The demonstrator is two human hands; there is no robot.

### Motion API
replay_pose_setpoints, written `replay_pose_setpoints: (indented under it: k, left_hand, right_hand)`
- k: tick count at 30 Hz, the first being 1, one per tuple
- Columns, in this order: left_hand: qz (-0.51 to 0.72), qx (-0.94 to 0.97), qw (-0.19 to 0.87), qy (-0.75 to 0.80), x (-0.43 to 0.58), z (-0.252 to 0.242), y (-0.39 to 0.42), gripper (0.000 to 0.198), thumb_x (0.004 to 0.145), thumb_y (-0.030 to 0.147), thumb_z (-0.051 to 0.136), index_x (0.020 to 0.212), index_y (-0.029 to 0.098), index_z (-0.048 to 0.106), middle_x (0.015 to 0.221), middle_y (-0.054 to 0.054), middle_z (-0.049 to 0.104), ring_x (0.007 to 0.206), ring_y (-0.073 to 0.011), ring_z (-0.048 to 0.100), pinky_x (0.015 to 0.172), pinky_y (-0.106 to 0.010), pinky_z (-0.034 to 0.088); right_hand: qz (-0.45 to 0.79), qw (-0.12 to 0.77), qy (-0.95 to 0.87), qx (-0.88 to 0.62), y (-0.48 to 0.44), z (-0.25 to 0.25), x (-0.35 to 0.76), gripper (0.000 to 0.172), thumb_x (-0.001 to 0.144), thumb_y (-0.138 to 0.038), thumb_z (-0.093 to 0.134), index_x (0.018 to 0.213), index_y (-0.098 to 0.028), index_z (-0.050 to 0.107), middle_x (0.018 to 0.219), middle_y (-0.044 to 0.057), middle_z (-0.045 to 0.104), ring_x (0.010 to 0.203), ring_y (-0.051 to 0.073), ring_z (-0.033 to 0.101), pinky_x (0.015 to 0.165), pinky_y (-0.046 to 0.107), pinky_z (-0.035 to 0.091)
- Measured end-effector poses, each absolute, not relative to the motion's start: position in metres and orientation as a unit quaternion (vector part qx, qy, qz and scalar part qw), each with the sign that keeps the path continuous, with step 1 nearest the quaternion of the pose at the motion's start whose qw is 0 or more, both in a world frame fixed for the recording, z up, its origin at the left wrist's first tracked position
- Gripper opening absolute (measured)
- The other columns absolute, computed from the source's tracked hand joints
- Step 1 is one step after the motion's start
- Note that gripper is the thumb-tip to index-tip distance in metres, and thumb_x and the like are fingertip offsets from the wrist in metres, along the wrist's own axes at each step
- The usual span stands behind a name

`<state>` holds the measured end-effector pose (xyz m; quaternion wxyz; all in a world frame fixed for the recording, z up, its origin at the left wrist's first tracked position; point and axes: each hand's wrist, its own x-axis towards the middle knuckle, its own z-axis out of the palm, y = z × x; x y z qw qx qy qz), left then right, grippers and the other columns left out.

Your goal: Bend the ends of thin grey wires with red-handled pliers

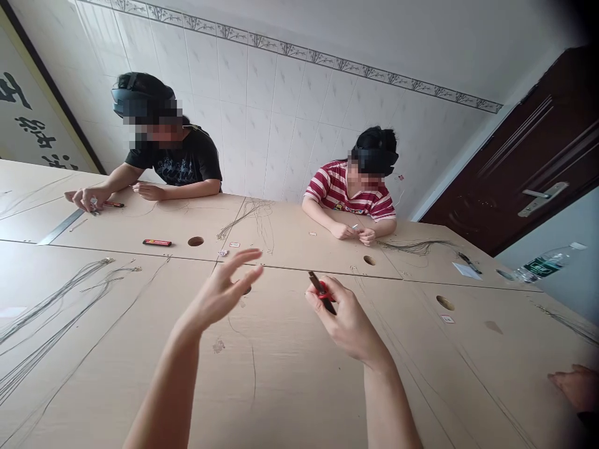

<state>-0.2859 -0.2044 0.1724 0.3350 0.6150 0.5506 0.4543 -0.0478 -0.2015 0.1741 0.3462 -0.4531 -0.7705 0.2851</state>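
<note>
A clear bottle (pixel 564 254) bearing a green label (pixel 537 269), its print too small to read, sits by the table's (pixel 299 386) far right edge; I cannot tell what it holds. Large dark characters (pixel 36 128) mark a panel (pixel 28 62) beyond the far left edge. Above the table's middle, my right hand (pixel 349 324) grips a black-and-red tool (pixel 322 292); my left hand (pixel 219 299) hangs open to its left.
</note>
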Motion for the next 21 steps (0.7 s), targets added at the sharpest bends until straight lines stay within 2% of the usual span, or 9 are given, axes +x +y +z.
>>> replay_pose_setpoints:
  k: [2, 4, 7, 9, 11, 13, 17, 19, 21]
  left_hand:
    - [0.409, 0.648, 0.425, 0.482, -0.269, 0.175, -0.204, 0.043, 0.090, 0.051, 0.053, 0.125, 0.028, 0.063, 0.142, -0.006, 0.054, 0.131, -0.0297, 0.044, 0.099, -0.037, 0.043]
    - [0.367, 0.672, 0.494, 0.412, -0.260, 0.170, -0.201, 0.041, 0.092, 0.052, 0.050, 0.117, 0.025, 0.067, 0.132, -0.008, 0.062, 0.126, -0.0281, 0.050, 0.103, -0.038, 0.039]
    - [0.307, 0.671, 0.602, 0.306, -0.255, 0.157, -0.193, 0.043, 0.092, 0.053, 0.049, 0.099, 0.018, 0.071, 0.087, -0.007, 0.071, 0.089, -0.0209, 0.064, 0.086, -0.033, 0.047]
    - [0.255, 0.635, 0.686, 0.247, -0.254, 0.150, -0.192, 0.042, 0.089, 0.054, 0.054, 0.093, 0.015, 0.071, 0.058, 0.000, 0.060, 0.052, -0.0119, 0.053, 0.056, -0.025, 0.044]
    - [0.236, 0.592, 0.745, 0.195, -0.252, 0.147, -0.194, 0.041, 0.085, 0.053, 0.060, 0.084, 0.014, 0.071, 0.044, 0.005, 0.045, 0.035, -0.0064, 0.031, 0.038, -0.021, 0.025]
    - [0.256, 0.569, 0.765, 0.160, -0.250, 0.148, -0.200, 0.043, 0.083, 0.055, 0.062, 0.070, 0.014, 0.069, 0.037, 0.006, 0.037, 0.030, -0.0046, 0.021, 0.034, -0.022, 0.015]
    - [0.325, 0.540, 0.765, 0.135, -0.254, 0.150, -0.212, 0.059, 0.079, 0.069, 0.053, 0.045, 0.020, 0.052, 0.025, 0.006, 0.026, 0.020, -0.0037, 0.013, 0.026, -0.021, 0.008]
    - [0.377, 0.514, 0.764, 0.098, -0.261, 0.151, -0.217, 0.063, 0.081, 0.070, 0.049, 0.041, 0.023, 0.045, 0.020, 0.007, 0.019, 0.014, -0.0042, 0.009, 0.021, -0.020, 0.007]
    - [0.469, 0.473, 0.741, 0.084, -0.269, 0.155, -0.220, 0.059, 0.086, 0.066, 0.045, 0.044, 0.025, 0.048, 0.016, 0.010, 0.013, 0.011, -0.0056, 0.005, 0.017, -0.020, 0.009]
  right_hand:
    - [0.293, 0.344, -0.778, -0.436, -0.202, 0.177, -0.054, 0.020, 0.093, -0.036, 0.048, 0.081, -0.021, 0.051, 0.075, 0.001, 0.051, 0.071, 0.016, 0.048, 0.065, 0.028, 0.041]
    - [0.299, 0.344, -0.782, -0.426, -0.202, 0.181, -0.058, 0.020, 0.093, -0.036, 0.049, 0.081, -0.021, 0.051, 0.076, 0.001, 0.052, 0.073, 0.016, 0.049, 0.067, 0.028, 0.041]
    - [0.306, 0.355, -0.775, -0.424, -0.199, 0.185, -0.059, 0.020, 0.094, -0.035, 0.049, 0.079, -0.021, 0.050, 0.077, 0.000, 0.053, 0.074, 0.016, 0.050, 0.069, 0.028, 0.041]
    - [0.305, 0.377, -0.761, -0.431, -0.196, 0.183, -0.059, 0.020, 0.093, -0.036, 0.049, 0.080, -0.021, 0.050, 0.076, 0.000, 0.053, 0.072, 0.015, 0.049, 0.068, 0.027, 0.040]
    - [0.301, 0.404, -0.744, -0.439, -0.192, 0.178, -0.059, 0.021, 0.093, -0.037, 0.050, 0.080, -0.021, 0.051, 0.075, -0.001, 0.051, 0.069, 0.014, 0.047, 0.066, 0.026, 0.039]
    - [0.305, 0.428, -0.725, -0.446, -0.190, 0.171, -0.061, 0.022, 0.093, -0.039, 0.050, 0.080, -0.021, 0.051, 0.073, -0.002, 0.049, 0.066, 0.013, 0.045, 0.064, 0.026, 0.039]
    - [0.336, 0.460, -0.688, -0.449, -0.190, 0.160, -0.070, 0.024, 0.094, -0.040, 0.048, 0.080, -0.021, 0.049, 0.069, -0.003, 0.042, 0.062, 0.013, 0.041, 0.059, 0.025, 0.037]
    - [0.354, 0.479, -0.669, -0.444, -0.192, 0.155, -0.077, 0.024, 0.094, -0.040, 0.049, 0.079, -0.021, 0.048, 0.068, -0.004, 0.039, 0.061, 0.012, 0.038, 0.058, 0.024, 0.035]
    - [0.369, 0.503, -0.645, -0.441, -0.195, 0.150, -0.085, 0.025, 0.094, -0.041, 0.048, 0.079, -0.021, 0.047, 0.067, -0.005, 0.036, 0.058, 0.011, 0.035, 0.056, 0.024, 0.034]
